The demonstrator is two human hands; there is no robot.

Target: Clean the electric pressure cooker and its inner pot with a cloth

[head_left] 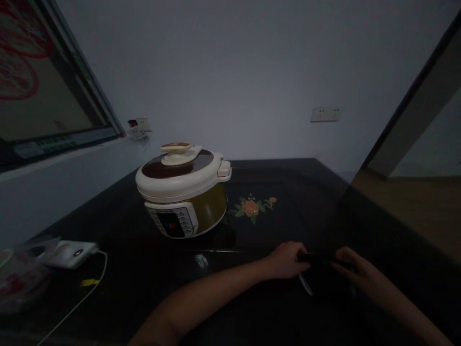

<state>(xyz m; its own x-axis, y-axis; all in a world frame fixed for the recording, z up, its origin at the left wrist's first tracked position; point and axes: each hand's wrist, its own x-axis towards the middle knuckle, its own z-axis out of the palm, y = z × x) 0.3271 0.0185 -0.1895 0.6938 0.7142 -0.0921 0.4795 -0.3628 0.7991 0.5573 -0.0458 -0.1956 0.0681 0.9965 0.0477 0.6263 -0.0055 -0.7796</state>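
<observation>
My left hand (288, 260) is closed on the left end of a dark flat object (320, 259), low over the black table (144, 298). My right hand (353, 264) grips the same object at its other end, thumb and fingers pinched on it. Its kind is lost in the dim light against the black tabletop. A thin whitish strip (306, 284) shows just below my left fingers; I cannot tell whether it belongs to the object.
Left of my hands stands a cream and olive electric pressure cooker (183, 192), lid on. A white power bank (74, 253) with a cable (82, 300) lies at far left beside a plastic bag (23, 281). Wall sockets (326, 114) are behind; a flower print (250, 207) marks the tabletop.
</observation>
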